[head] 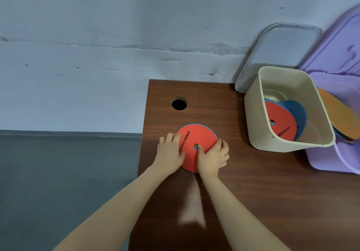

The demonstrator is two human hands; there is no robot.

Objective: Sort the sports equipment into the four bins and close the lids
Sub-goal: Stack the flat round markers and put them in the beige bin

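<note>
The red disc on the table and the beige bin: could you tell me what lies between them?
Only bare brown wooden table, seen in the head view.

A single head-worn wide-angle camera looks forward and steeply down, close over the tabletop (253, 172), with the wall (116, 36) at twelve o'clock.

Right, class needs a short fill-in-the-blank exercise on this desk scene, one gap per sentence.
1. Both hands, left hand and right hand, rest on a ____ disc.
2. The beige bin has ____ lid on it.
3. The clear lid leans against the ____.
4. The desk has a round ____ near its far edge.

Missing: red; no; wall; hole
</note>
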